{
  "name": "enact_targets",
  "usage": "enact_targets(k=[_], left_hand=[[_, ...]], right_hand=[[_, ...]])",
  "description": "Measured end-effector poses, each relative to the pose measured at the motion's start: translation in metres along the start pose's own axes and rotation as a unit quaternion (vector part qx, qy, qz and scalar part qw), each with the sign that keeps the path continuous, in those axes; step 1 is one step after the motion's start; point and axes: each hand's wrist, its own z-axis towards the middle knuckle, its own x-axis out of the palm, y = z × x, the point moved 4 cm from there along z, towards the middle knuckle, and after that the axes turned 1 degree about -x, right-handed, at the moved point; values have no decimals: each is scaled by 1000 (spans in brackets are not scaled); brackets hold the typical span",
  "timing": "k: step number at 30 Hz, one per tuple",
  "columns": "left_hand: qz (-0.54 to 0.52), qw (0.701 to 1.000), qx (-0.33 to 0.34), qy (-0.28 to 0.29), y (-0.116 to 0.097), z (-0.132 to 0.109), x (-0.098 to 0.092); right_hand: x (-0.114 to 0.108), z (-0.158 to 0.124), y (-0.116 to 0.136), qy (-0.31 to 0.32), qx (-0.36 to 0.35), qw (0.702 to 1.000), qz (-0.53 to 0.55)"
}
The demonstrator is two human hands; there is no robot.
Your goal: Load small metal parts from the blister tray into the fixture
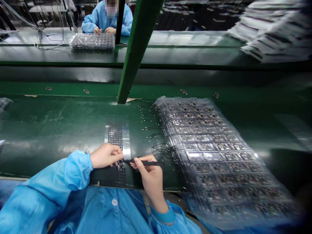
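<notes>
Black tweezers (152, 163) lie in my right hand (152, 174), closed round them like a pen, tips pointing left. My left hand (106, 156) is closed in a pinch at a small circuit board (120, 166), which its fingers partly hide. The tweezer tips meet the work close to my left fingertips; what they grip is too small to tell. Beneath both hands lies a clear sheet with rows of small dark square pieces (115, 135), its lower part in shadow.
Right of my hands stands a tall stack of clear trays (207, 146) filled with circuit boards, thin black wires (158, 146) sticking out on its left. A green post (138, 48) rises from the bench. Small metal parts (86, 91) lie along the back strip. A co-worker (107, 19) sits opposite.
</notes>
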Motion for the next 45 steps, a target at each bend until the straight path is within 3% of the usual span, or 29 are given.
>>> enact_targets(k=[24, 29, 36, 41, 45], left_hand=[[-1, 1000, -4, -2, 2, 1, 2], [-5, 999, 38, -27, 2, 1, 3], [-32, 991, 85, -96, 4, 8, -6], [44, 983, 122, -132, -1, 6, -7], [91, 978, 133, -136, -3, 3, -5]], right_hand=[[0, 0, 0, -5, 6, 1000, -15], [2, 0, 3, -16, 4, 1000, -8], [-2, 5, -12, -29, -35, 998, 36], [8, 8, -16, 51, 11, 997, 64], [19, 8, -12, 64, -13, 996, 56]])
